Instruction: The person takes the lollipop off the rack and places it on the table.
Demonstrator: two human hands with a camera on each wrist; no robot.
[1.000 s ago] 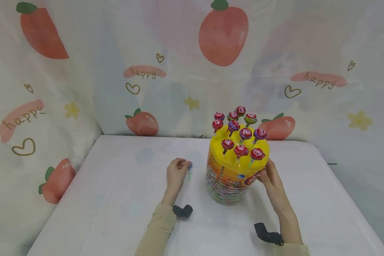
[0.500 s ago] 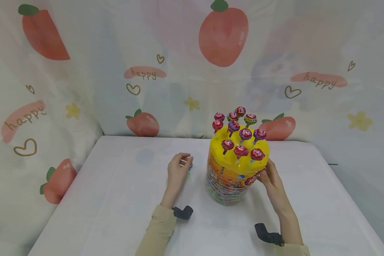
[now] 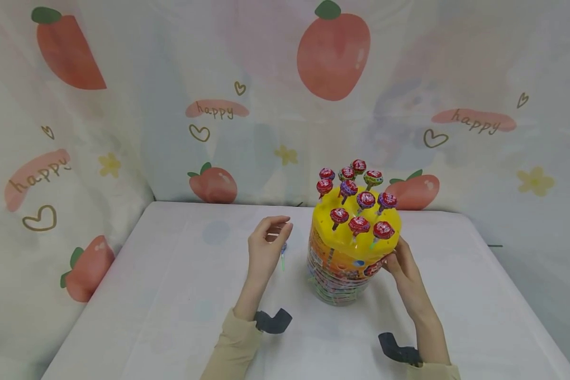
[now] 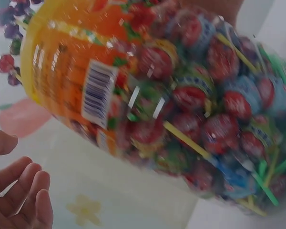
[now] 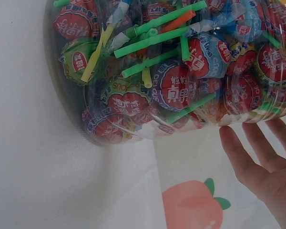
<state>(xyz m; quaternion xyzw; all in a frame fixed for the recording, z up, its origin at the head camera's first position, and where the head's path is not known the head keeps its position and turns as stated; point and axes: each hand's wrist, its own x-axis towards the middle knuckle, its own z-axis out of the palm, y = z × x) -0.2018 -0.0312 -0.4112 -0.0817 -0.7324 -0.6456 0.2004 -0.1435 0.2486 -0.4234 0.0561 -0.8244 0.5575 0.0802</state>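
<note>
A large clear jar (image 3: 339, 274) packed with wrapped lollipops stands on the white table, with an orange label and a yellow lid (image 3: 332, 240). Several lollipops (image 3: 359, 225) stick up out of this lid. At the jar's right side, just below the lid, my right hand (image 3: 408, 279) holds it; the right wrist view has spread fingertips against the plastic. My left hand (image 3: 266, 250) is raised left of the jar, holding nothing, its fingers loosely bent and the thumb apart. Close by that thumb is a single lollipop (image 3: 283, 258) with a green stick, its head partly hidden.
The white table (image 3: 171, 295) reaches back to a cloth backdrop (image 3: 266, 63) printed with fruit, hearts and "happy". Each wrist wears a black mount, the left one (image 3: 273, 321) and the right one (image 3: 398, 349).
My left hand has let go of the single lollipop and moved up, its thumb and fingers parting. The right hand and the jar have stayed in place.
</note>
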